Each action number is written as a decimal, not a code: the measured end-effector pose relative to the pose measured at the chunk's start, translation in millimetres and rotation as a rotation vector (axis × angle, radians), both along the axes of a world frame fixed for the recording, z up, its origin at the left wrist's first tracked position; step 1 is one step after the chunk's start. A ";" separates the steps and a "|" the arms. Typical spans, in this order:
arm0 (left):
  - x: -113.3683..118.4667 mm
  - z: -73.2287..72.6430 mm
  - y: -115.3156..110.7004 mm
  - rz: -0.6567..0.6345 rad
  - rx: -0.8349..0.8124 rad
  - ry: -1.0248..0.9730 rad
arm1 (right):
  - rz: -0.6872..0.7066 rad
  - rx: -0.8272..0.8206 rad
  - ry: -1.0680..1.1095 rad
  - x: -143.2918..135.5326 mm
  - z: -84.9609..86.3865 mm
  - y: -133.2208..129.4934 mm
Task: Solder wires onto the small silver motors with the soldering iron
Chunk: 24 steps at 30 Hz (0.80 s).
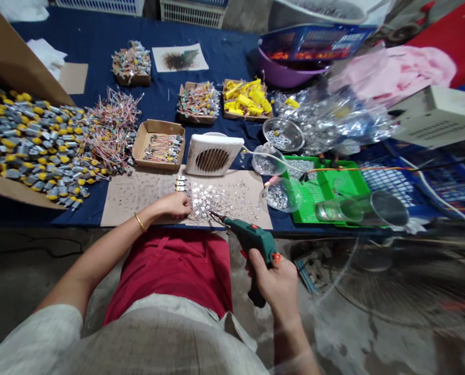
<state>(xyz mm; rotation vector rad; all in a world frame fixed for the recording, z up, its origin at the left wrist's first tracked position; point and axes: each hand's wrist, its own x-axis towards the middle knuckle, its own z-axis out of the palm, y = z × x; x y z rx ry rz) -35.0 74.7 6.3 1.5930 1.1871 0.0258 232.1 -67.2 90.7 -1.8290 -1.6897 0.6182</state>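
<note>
My right hand (275,276) is wrapped round the grip of a green pistol-shaped electric screwdriver (251,234). Its dark, narrow tip reaches the near edge of a scatter of small shiny metal parts (206,198). On the cardboard sheet (138,187), my left hand (175,204) is closed just left of those parts; whatever its fingers hold is hidden. Directly beyond it stands a short row of small motors (180,183) with white tops. A white slatted vent fan (214,154) stands behind the metal parts.
Motors with yellow ends fill a big carton (25,151) at left, with wired motors (113,125) heaped beside it. Small cardboard boxes (159,144) stand farther back. At right are plastic bowls (281,195), a green tray (306,208) and a clear cup (388,208). A cable (357,167) crosses there.
</note>
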 end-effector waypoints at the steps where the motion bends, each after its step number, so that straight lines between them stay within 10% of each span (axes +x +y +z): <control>1: 0.1 -0.2 0.0 -0.002 0.001 0.002 | 0.000 0.002 0.002 0.1 -0.1 0.2; 9: 0.5 5.0 -1.2 0.014 -0.016 -0.020 | -0.028 -0.019 0.023 0.1 2.2 -1.1; 14: -25.2 11.1 -18.0 0.245 0.025 -0.114 | -0.149 -0.078 0.153 12.7 -1.9 -6.1; 24: -49.8 -1.9 -77.5 0.349 0.817 0.226 | -0.134 -0.284 0.654 -41.7 -19.9 50.8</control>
